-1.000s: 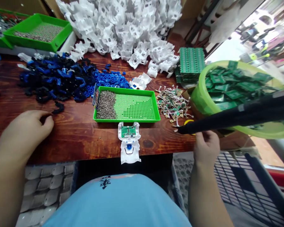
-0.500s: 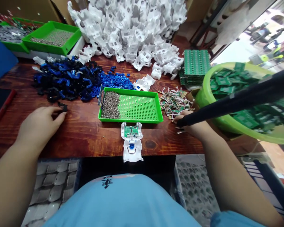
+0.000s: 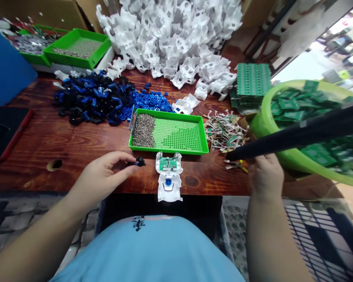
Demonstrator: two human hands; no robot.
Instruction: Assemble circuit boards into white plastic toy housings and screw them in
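Left grip [image 3: 101, 172]: thumb and fingers closed to a narrow pinch on a small black part [image 3: 140, 161], its tip projecting to the right of the fingertips. The grip is above the bench [image 3: 76, 145], near the front edge.

Just right of the left grip, apart from it: white housing pieces [image 3: 170, 192], one behind the other; the rear one carries a green circuit board [image 3: 168, 163], the front one a round blue piece [image 3: 168, 182] and extends over the bench edge.

Beyond the left grip, slightly right: green tray [image 3: 179, 133], metal bits [image 3: 144, 131] gathered at its left end. Beyond and slightly left: heap of black-and-blue parts [image 3: 91, 98]. Farther off: large pile of white shells [image 3: 170, 39].

Right grip [image 3: 266, 174]: at the bench's front edge, fingers partly hidden behind a black bar [image 3: 300, 131]; cannot tell opening or contents. Yellow-handled tool [image 3: 243, 166] just left of it, contact unclear. Wired pieces [image 3: 225, 131] lie beyond and left; yellow-green basin [image 3: 266, 113] of green boards [image 3: 317, 154] stands beyond and right.
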